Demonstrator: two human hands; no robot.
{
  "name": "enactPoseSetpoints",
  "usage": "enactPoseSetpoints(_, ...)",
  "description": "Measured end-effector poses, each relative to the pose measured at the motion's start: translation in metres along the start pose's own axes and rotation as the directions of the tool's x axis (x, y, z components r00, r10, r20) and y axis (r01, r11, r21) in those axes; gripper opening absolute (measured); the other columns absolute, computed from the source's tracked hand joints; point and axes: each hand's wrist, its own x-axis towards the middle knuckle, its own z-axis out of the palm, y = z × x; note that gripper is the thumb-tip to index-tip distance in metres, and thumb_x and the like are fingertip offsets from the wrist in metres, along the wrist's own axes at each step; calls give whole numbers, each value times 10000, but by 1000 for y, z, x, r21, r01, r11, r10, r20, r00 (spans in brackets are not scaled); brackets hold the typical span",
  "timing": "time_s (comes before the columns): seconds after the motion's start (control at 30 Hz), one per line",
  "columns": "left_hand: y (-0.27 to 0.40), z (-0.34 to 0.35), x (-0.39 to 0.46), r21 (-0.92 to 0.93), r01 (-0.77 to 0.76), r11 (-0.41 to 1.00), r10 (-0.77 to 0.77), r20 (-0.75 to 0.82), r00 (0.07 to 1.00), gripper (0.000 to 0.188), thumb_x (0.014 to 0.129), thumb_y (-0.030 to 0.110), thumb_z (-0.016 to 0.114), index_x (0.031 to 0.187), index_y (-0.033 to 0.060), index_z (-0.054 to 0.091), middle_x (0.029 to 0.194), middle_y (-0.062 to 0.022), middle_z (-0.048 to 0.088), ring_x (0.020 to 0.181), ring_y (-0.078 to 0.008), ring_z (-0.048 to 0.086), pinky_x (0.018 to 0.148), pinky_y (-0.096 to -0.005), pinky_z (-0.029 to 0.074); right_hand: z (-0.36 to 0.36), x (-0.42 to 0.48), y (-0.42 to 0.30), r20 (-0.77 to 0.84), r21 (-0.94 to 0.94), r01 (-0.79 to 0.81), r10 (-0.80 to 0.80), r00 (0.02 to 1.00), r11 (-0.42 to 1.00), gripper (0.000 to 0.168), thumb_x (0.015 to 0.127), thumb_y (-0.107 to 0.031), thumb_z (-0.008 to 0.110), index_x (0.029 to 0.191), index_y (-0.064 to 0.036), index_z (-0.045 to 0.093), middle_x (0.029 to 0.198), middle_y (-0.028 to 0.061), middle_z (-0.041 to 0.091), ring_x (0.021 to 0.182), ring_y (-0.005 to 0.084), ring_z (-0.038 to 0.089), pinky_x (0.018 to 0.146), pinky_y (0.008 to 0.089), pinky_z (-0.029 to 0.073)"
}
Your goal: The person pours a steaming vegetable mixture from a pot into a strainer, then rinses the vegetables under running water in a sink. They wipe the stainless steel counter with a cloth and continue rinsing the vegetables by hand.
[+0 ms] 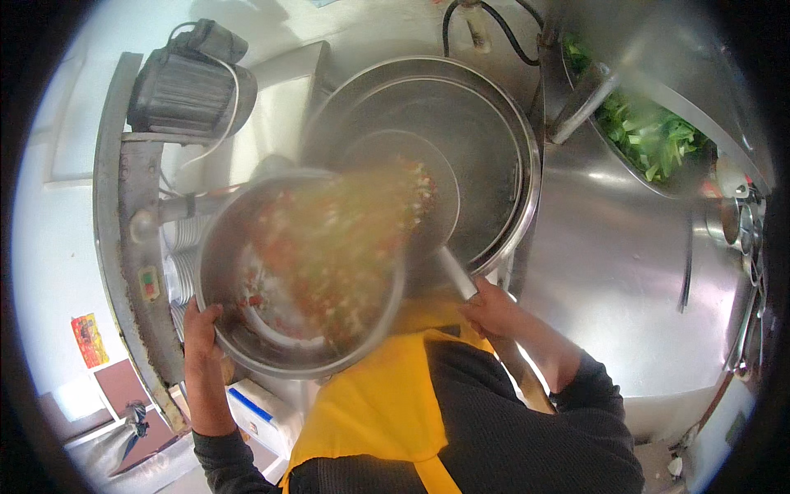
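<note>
My left hand (202,327) grips the left rim of a large metal bowl (296,368). Inside lies chopped food in red, green and white (333,259), blurred and partly streaming over the bowl's right side. My right hand (494,309) is closed on the handle of a round metal pan (426,216), which holds more of the chopped pieces. The pan is tilted, its left part overlapping the bowl. Behind both stands a wide round metal vessel (475,136), partly covered by the pan. Which way the food moves cannot be told.
On the right is a steel worktop (617,265), with cut leafy greens (648,136) in a container at its back and metal ladles (750,247) at its edge. Left are an electric motor (191,92), stacked white plates (182,265) and a white box (262,414) below.
</note>
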Motion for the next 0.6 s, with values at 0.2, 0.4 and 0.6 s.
enactPoseSetpoints(0.2, 28, 34, -17, -59, -32, 998, 32, -11, 999, 464, 705, -35, 431, 1165, -57, 485, 1025, -177, 598, 836, -292, 634, 751, -395, 535, -4, -10, -7, 4, 3, 6, -6, 1000, 1000, 464, 863, -173, 589, 1181, 58, 342, 672, 124, 567, 508, 211, 582, 450, 332, 473)
enactPoseSetpoints(0.4, 30, 24, -13, -54, -42, 998, 41, -18, 999, 465, 692, -52, 423, 1155, -78, 469, 1014, -201, 592, 832, -320, 641, 751, -412, 542, -7, -15, -2, 57, 18, -44, 43, 997, 999, 463, 871, -158, 569, 1198, 59, 323, 673, 104, 572, 517, 194, 578, 458, 331, 474)
enactPoseSetpoints(0.6, 48, 30, -25, 15, -58, 998, 58, -29, 998, 476, 702, -31, 445, 1177, -52, 473, 1013, -172, 595, 856, -309, 629, 773, -413, 534, -7, -12, 6, 47, 9, 36, -36, 998, 999, 458, 865, -146, 570, 1205, 41, 326, 691, 112, 577, 537, 190, 577, 478, 330, 477)
